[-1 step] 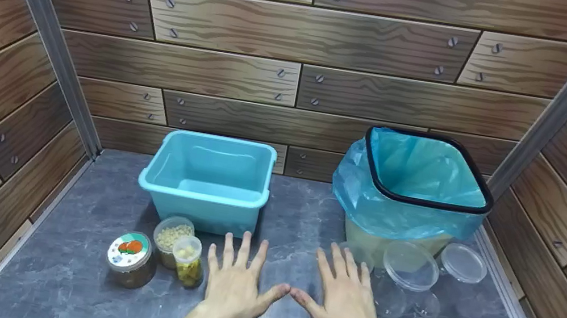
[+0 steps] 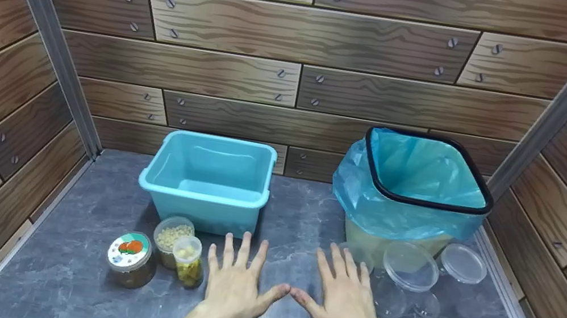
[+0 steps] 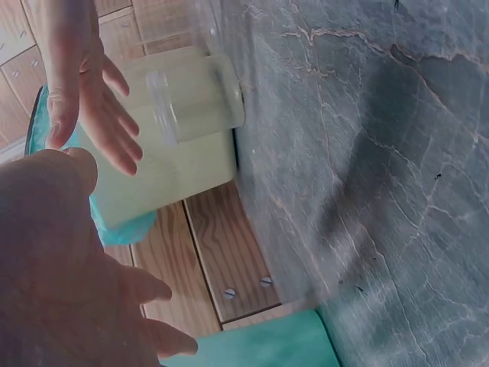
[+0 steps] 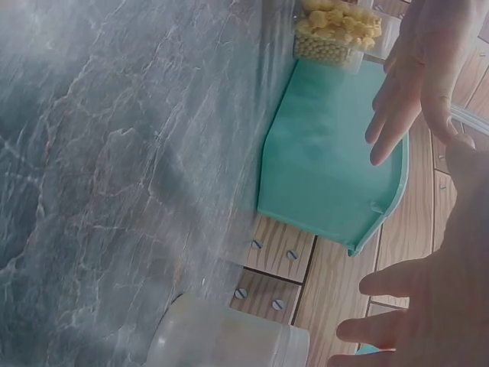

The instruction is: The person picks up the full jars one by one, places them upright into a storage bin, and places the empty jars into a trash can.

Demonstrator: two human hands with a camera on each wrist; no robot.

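Head view shows left hand (image 2: 233,289) and right hand (image 2: 345,305) flat, fingers spread, holding nothing, at lower centre between small clear yellow-filled jar (image 2: 187,261) and clear plastic lidded cup (image 2: 409,272); reaching either, approach upright.

We see a teal tub (image 2: 208,181) at the back of the grey marbled table (image 2: 66,284), and to its right a bin (image 2: 414,204) lined with a blue bag (image 2: 364,195). Wood-patterned panels (image 2: 276,65) wall the space.
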